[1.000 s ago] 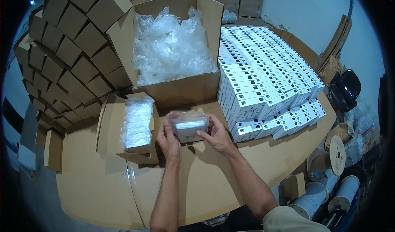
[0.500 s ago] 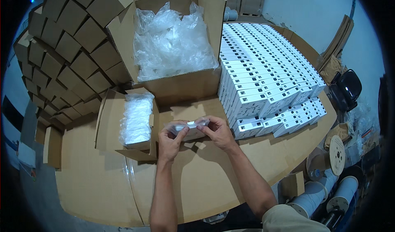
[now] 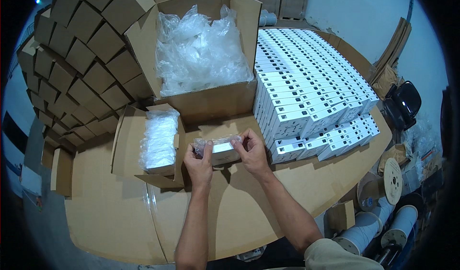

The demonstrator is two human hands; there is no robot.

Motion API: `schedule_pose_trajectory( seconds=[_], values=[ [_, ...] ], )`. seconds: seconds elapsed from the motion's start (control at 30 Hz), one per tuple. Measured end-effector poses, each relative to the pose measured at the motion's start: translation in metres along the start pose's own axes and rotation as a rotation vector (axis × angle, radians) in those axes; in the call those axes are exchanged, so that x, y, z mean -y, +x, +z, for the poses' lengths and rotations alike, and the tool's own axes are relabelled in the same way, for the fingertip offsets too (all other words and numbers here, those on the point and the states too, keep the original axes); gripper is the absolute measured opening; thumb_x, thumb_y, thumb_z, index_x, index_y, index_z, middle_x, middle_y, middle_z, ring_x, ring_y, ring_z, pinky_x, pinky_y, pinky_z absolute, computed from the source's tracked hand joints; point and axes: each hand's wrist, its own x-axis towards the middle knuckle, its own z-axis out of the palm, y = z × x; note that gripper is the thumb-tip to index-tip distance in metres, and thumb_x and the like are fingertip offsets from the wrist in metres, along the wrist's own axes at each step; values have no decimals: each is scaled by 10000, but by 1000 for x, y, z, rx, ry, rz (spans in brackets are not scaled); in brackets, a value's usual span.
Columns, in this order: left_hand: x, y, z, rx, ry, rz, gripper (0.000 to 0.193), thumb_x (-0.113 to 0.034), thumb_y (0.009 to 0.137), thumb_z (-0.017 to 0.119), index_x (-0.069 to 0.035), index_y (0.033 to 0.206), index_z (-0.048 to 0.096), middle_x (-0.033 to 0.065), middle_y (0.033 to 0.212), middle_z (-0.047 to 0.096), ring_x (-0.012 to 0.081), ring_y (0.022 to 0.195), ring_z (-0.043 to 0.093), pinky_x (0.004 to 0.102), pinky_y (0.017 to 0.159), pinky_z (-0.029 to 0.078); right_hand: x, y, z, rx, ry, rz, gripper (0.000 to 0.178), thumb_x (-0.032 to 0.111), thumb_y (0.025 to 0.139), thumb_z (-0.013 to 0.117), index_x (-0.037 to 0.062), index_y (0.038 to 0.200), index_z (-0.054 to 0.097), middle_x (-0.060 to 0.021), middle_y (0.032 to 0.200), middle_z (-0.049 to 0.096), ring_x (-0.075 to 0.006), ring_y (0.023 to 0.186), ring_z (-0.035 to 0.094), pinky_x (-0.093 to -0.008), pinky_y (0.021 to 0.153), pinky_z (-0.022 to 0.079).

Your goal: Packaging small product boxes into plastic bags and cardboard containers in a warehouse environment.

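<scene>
Between my hands is a small white box (image 3: 225,155) in a clear plastic bag (image 3: 218,140). My left hand (image 3: 199,168) grips its left end, thumb up against the plastic. At the other end, my right hand (image 3: 254,156) pinches the bag near the top edge with thumb and fingers. The bag's loose upper edge lies along the top of the box. Just left of my hands stands an open carton (image 3: 125,143) holding a row of plastic-wrapped white boxes (image 3: 159,143).
A large open carton (image 3: 206,102) full of clear plastic bags (image 3: 203,49) stands behind. Rows of white boxes (image 3: 297,102) are stacked at the right. Brown cartons (image 3: 88,54) pile up at the far left. Cable spools (image 3: 393,180) lie beyond the cardboard-covered table's (image 3: 110,212) right edge.
The bag's top edge has been drawn out flatter across the box, and more of the box's white top shows. My left hand has shifted slightly; both hands keep hold.
</scene>
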Motion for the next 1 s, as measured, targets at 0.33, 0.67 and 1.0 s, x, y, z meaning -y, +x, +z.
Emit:
schedule_pose_trajectory(
  seconds=[0.33, 0.67, 1.0],
  values=[
    [10, 8, 5, 1, -76, -40, 241, -190, 922, 748, -32, 1004, 586, 19, 909, 623, 90, 826, 560, 267, 749, 461, 17, 0, -8, 166, -60, -259, 413, -66, 852, 562, 30, 1242, 655, -157, 1319, 613, -208, 1183, 590, -322, 994, 472],
    [3, 4, 7, -113, 225, 354, 379, -67, 882, 725, -24, 1192, 511, 80, 1055, 611, 199, 1038, 589, 344, 892, 473, 10, -3, -7, 152, -223, -44, 311, 22, 820, 635, 19, 1126, 694, -98, 1059, 732, -181, 983, 680, -317, 879, 534],
    [-26, -11, 6, 196, 940, 974, 275, -65, 796, 744, -83, 1064, 683, 61, 1103, 656, 280, 1116, 589, 505, 1116, 363, 17, -2, -5, 118, -260, -8, 268, 46, 830, 650, 2, 1093, 672, -93, 955, 729, -164, 887, 689, -313, 806, 552]
  ],
)
